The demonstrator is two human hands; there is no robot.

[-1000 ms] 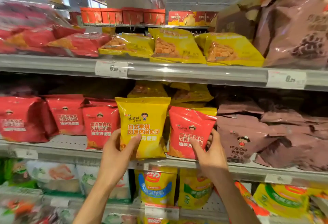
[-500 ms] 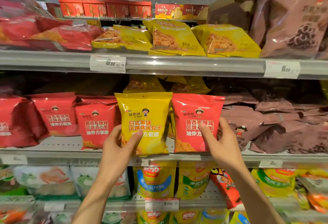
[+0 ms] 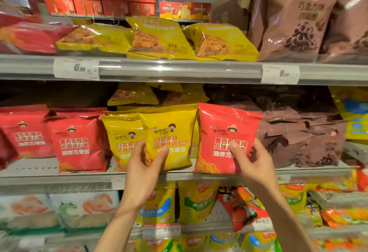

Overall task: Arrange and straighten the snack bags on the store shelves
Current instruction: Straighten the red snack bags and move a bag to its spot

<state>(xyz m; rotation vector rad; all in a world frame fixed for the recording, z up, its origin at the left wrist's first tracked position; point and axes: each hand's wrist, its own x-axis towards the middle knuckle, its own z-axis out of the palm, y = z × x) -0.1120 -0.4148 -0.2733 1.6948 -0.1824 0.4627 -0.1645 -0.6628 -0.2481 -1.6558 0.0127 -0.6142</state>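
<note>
On the middle shelf (image 3: 59, 178), my left hand (image 3: 144, 169) grips the lower left corner of an upright yellow snack bag (image 3: 169, 132), thumb on its front. A second yellow bag (image 3: 122, 136) stands just left of it, partly behind. My right hand (image 3: 253, 167) pinches the lower right part of an upright red snack bag (image 3: 223, 132), which stands beside the yellow one and touches it. Two more red bags (image 3: 77, 142) stand further left on the same shelf.
Crumpled brown bags (image 3: 302, 138) lie in a heap right of the red bag. The upper shelf (image 3: 179, 70) carries flat yellow bags (image 3: 159, 38), red ones at left and tall brown bags (image 3: 298, 16) at right. Mixed yellow, green and orange packs fill the shelf below.
The red bag went from tilted to upright and now stands beside the yellow bag. My left hand shifted the yellow bag right, uncovering a second yellow bag at its left.
</note>
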